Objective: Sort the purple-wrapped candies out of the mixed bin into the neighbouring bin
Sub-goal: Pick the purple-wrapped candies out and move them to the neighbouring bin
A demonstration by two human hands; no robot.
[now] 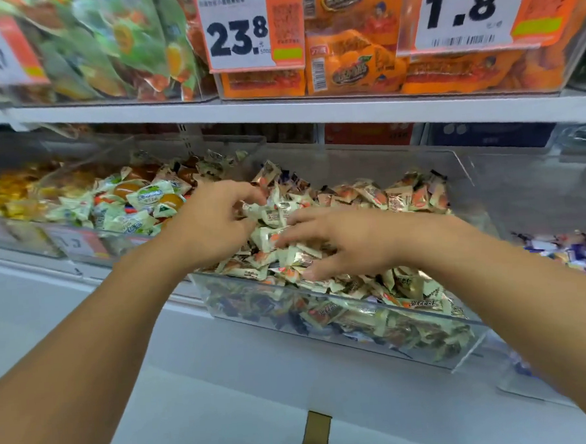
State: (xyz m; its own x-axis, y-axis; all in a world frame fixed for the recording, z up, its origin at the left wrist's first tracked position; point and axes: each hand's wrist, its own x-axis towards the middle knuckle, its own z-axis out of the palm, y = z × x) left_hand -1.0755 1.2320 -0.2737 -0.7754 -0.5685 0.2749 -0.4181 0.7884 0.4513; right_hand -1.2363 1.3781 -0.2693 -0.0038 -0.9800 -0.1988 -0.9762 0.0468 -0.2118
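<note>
We have both hands in the clear plastic bin (341,308) in front of us, which is heaped with small wrapped candies (399,194), most of them in cream wrappers with an orange-red patch and dark print we cannot read. Dark purple-blue wrappers (294,182) show only in a few spots, at the back of the heap near the left hand and low down behind the clear front wall. Our left hand (212,223) sits at the left side of the heap with its fingers curled into the wrappers at their tips; the blur keeps us from telling whether they pinch one. Our right hand (341,241) lies across the top of the heap with its fingers spread and fairly straight, resting on the candies. To the right, a neighbouring bin (567,249) holds blue, purple and white wrappers. To the left, another bin (119,205) holds pale green-and-white packets and amber jelly cups. On the shelf above, a price tag (237,29) reads "23.8", and a second tag (464,9) reads "1.8", both set before orange snack packs (354,67); their small print is unreadable.
</note>
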